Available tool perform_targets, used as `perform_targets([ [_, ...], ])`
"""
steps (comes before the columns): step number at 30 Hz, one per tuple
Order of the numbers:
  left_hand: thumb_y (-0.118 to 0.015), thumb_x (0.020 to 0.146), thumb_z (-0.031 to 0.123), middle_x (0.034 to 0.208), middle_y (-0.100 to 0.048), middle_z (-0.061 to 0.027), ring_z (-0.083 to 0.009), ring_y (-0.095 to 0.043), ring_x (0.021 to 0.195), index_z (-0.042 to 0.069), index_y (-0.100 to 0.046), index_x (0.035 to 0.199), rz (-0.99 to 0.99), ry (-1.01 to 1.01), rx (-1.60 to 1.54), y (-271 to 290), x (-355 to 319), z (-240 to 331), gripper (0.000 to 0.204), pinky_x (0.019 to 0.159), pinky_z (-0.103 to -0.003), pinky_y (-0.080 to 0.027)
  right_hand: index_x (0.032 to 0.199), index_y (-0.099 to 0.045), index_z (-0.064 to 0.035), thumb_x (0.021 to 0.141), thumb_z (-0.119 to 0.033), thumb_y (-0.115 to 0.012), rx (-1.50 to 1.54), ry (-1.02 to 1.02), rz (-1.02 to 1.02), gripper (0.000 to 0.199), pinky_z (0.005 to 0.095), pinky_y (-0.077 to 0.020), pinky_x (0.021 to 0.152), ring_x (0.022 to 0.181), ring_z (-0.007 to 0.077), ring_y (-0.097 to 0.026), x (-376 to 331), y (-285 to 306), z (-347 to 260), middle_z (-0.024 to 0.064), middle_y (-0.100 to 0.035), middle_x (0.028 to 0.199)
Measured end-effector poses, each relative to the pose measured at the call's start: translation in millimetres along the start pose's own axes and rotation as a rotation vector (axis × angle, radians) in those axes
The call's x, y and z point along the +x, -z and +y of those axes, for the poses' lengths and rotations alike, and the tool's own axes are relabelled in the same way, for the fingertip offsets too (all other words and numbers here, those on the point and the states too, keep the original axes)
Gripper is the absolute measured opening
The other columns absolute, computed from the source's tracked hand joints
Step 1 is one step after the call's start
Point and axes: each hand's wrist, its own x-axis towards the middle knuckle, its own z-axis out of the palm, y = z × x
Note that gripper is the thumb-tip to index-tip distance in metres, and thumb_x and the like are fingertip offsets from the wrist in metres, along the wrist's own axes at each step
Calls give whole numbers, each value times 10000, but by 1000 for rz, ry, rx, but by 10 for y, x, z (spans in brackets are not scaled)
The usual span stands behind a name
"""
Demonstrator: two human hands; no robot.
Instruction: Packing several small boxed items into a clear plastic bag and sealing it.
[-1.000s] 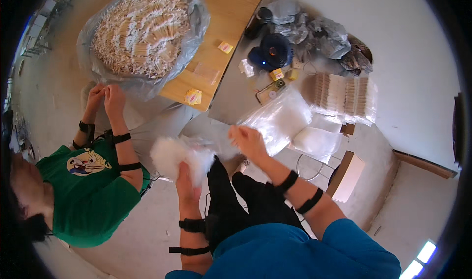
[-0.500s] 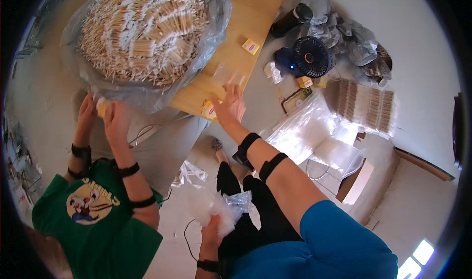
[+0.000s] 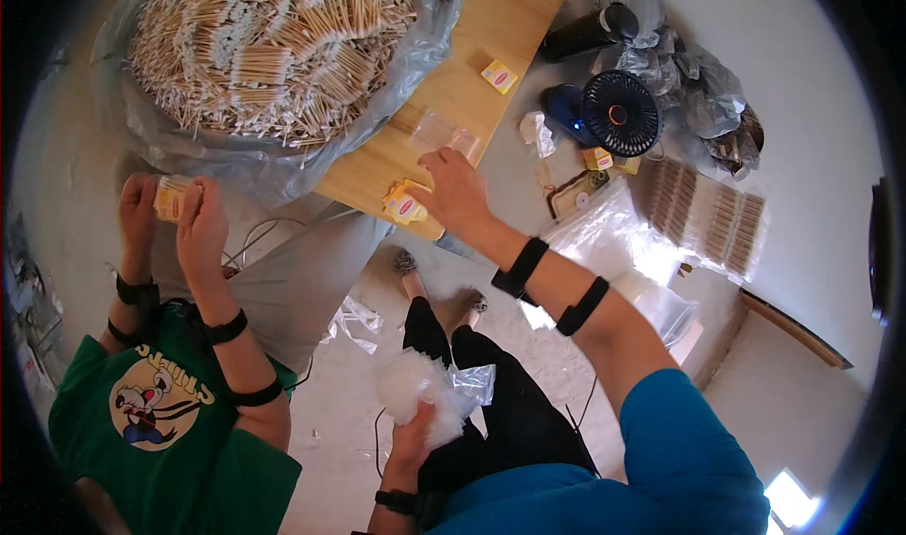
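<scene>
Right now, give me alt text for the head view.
The right hand reaches over a wooden table toward small clear bags; the left hand holds a crumpled clear bag. A co-worker handles a yellow packet.

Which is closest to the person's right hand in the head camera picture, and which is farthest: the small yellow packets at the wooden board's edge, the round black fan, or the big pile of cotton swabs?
From the right hand:
1. Small yellow packets, just to its left at the wooden board's edge.
2. Round black fan, up to the right on the floor.
3. Big pile of cotton swabs, up to the left in a clear plastic bag.
</scene>
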Motion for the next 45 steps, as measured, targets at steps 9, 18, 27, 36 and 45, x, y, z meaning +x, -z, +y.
perform_targets([
  [9,-570,936,171,1239,-532,-97,-242,-536,1123,40,-438,1319,-17,-66,37,95,57,35,426,988,-419,-439,1053,-575,-34,682,-277,-780,-268,-213,-6,490,427,-464,814,1018,297,-534,19,-52,-194,141,-526,1108],
  [18,-601,922,197,1218,-546,-86,-238,-546,1105,39,-452,1306,100,-21,49,166,89,42,441,976,-406,-444,1152,-585,-87,680,-250,-805,-385,-554,139,545,424,-416,906,1129,300,-538,1243,823,1064,126,-596,1165],
  [27,-632,901,178,1194,-556,-70,-226,-550,1090,50,-461,1303,110,-34,60,75,50,145,455,964,-398,-450,1028,-714,-131,558,-402,-865,-440,-661,-93,563,378,-507,818,988,262,-650,1490,997,1177,94,-686,1045],
  [36,-619,907,180,1190,-559,-87,-214,-552,1085,40,-460,1294,93,-40,76,147,166,109,442,934,-376,-467,1017,-712,-117,532,-406,-879,-411,-641,-64,588,363,-498,808,977,262,-649,1454,964,1209,113,-688,1006],
  [45,-567,933,208,1225,-543,-115,-191,-537,1107,11,-425,1310,-32,-99,195,-170,256,235,449,957,-342,-448,814,-668,-45,635,-397,-818,-39,-482,214,422,360,-479,569,637,252,-645,109,884,1410,134,-653,673],
])
